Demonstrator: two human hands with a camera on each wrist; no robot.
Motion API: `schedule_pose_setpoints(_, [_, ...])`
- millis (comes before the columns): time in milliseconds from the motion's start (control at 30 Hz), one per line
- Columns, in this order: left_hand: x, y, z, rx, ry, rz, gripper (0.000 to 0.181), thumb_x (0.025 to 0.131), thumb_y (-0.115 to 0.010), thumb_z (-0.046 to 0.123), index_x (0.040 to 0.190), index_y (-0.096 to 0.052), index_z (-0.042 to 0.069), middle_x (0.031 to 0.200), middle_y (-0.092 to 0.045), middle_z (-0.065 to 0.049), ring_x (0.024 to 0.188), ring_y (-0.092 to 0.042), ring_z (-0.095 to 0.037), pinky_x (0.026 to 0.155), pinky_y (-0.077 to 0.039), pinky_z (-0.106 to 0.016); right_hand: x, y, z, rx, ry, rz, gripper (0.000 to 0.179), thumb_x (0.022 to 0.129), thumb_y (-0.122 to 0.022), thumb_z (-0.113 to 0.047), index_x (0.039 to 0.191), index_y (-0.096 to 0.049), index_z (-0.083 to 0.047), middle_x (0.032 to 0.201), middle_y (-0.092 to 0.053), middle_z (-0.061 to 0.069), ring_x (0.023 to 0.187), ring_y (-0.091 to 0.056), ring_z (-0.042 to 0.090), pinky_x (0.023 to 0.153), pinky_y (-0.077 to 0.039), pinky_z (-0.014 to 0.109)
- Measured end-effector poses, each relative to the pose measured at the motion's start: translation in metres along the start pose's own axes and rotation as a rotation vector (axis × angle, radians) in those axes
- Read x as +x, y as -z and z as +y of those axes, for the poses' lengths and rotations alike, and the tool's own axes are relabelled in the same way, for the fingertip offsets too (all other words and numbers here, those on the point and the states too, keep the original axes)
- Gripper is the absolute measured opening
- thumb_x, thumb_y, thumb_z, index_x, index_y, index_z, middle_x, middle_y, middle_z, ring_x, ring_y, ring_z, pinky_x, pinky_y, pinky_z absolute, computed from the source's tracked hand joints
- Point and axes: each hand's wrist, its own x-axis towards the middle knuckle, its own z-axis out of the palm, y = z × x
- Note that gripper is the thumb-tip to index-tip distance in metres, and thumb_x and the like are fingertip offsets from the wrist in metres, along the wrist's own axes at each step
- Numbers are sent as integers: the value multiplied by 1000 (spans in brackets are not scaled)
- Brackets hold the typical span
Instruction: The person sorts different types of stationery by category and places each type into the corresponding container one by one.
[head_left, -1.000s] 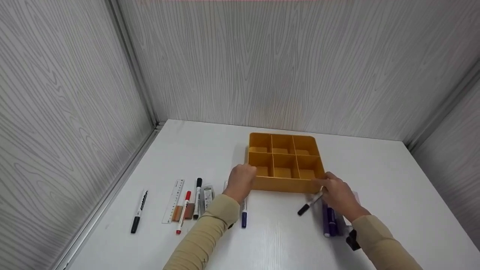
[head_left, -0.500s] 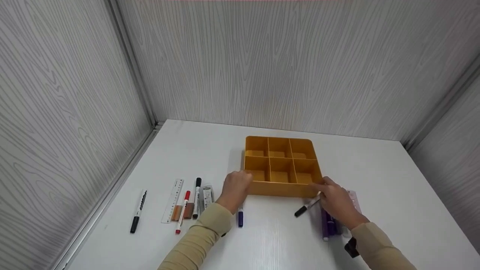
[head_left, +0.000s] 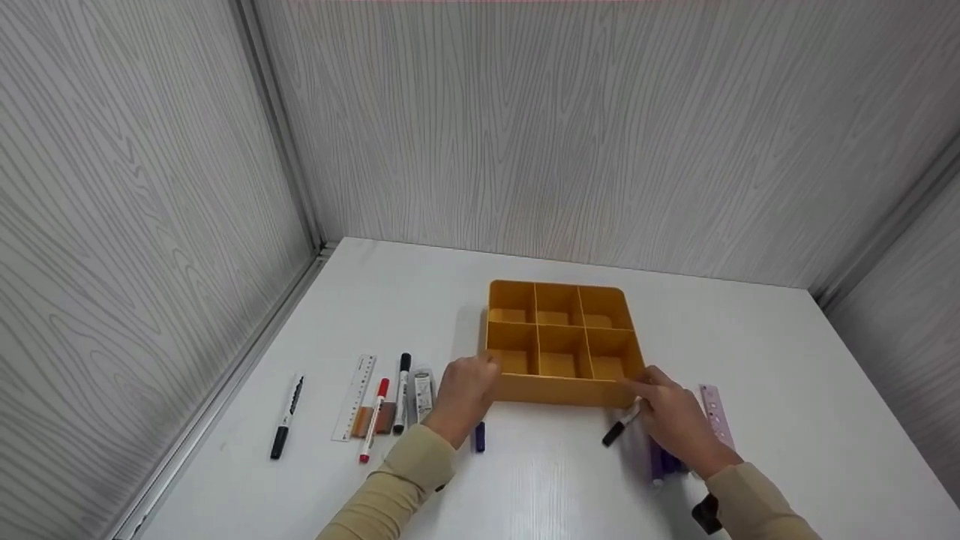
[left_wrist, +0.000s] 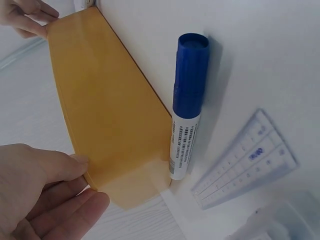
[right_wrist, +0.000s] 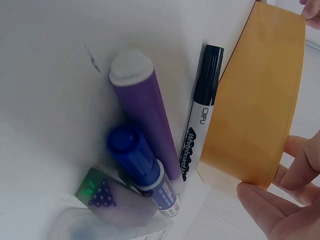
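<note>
A yellow box [head_left: 562, 389] with several compartments sits on the white table. My left hand [head_left: 466, 394] grips its near left corner, and my right hand [head_left: 679, 416] pinches the near right corner. In the left wrist view, the thumb and fingers hold the rim, and a blue-capped marker [left_wrist: 191, 80] lies beside the wall. The right wrist view shows a black-capped whiteboard marker [right_wrist: 205, 85] along the front wall. Next to it are a purple tube [right_wrist: 145, 105] with a white end, a blue marker [right_wrist: 132, 152] and a small block with a grape picture [right_wrist: 117, 200].
To the left lie a black pen [head_left: 286, 420], a clear ruler [head_left: 355, 394], a red marker [head_left: 373, 420], a black marker [head_left: 403, 390] and a white packet [head_left: 423, 390]. A pink ruler [head_left: 714, 412] is beyond my right hand. Grey wood-grain panels [head_left: 555, 135] enclose the table.
The box has slid toward me and slightly left, with both hands still holding its near corners. More of the pink ruler shows beside my right hand now.
</note>
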Motion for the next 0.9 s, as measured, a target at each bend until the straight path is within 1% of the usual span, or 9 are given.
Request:
schedule_pose_setpoints(100, [-5,0,-1,-1,14,16,8,89,-69,3,96,-71,6,81,-68,-5,61,-62,-16,62,-56,-24,-2,-1,-3,-5,1,10,42,88,-59,7,125,-69,-11,112,-63,7,84,-65,18,76,-59,37])
schedule_pose_setpoints(200, [-11,-1,-1,-13,29,46,6,92,-65,5,96,-70,6,80,-67,-4,61,-62,-16,61,-56,-25,-4,-4,-6,-9,19,38,41,88,-59,7,122,-71,-11,111,-63,8,84,-66,20,75,-59,38])
schedule_pose_setpoints(300, [-17,0,-2,-40,37,66,7,95,-63,8,97,-69,7,81,-66,-3,62,-62,-15,60,-56,-24,-7,-6,-9,-16,38,67,39,87,-61,8,120,-72,-10,109,-64,8,84,-69,22,75,-60,38])
schedule_pose_setpoints(367, [-20,0,-2,-62,42,73,7,95,-64,10,99,-69,8,82,-65,-3,63,-62,-14,61,-56,-23,-10,-8,-11,-24,44,84,38,87,-63,8,118,-73,-10,109,-64,8,84,-70,24,75,-60,38])
schedule_pose_setpoints(533, [-25,-1,-3,-107,68,87,7,93,-68,14,99,-70,11,79,-66,-1,64,-61,-13,64,-56,-22,-16,-9,-17,-64,52,121,38,84,-66,7,115,-75,-11,106,-65,8,73,-64,20,69,-59,38])
schedule_pose_setpoints(633, [-27,-1,-3,-138,90,95,7,92,-69,16,98,-72,13,81,-68,0,68,-63,-13,68,-57,-22,-20,-10,-21,-95,49,120,39,83,-68,7,117,-74,-13,104,-64,8,69,-57,16,64,-56,36])
schedule_pose_setpoints(700, [-30,-2,-4,-169,103,101,8,92,-70,18,98,-73,13,84,-68,0,71,-64,-13,72,-58,-23,-24,-10,-24,-114,32,103,41,84,-68,6,119,-73,-14,106,-64,8,69,-55,15,65,-56,34])
schedule_pose_setpoints(800, [-33,-4,-7,-206,117,117,9,92,-71,19,98,-74,14,86,-69,0,75,-63,-13,76,-58,-24,-29,-11,-28,-135,23,89,43,85,-68,5,122,-72,-16,110,-63,9,71,-56,15,67,-58,33])
schedule_pose_setpoints(900, [-36,-4,-8,-218,125,133,7,90,-72,19,95,-74,14,86,-68,1,77,-61,-13,76,-58,-25,-33,-13,-31,-152,35,100,44,85,-68,4,123,-71,-17,113,-64,11,75,-60,18,71,-59,35])
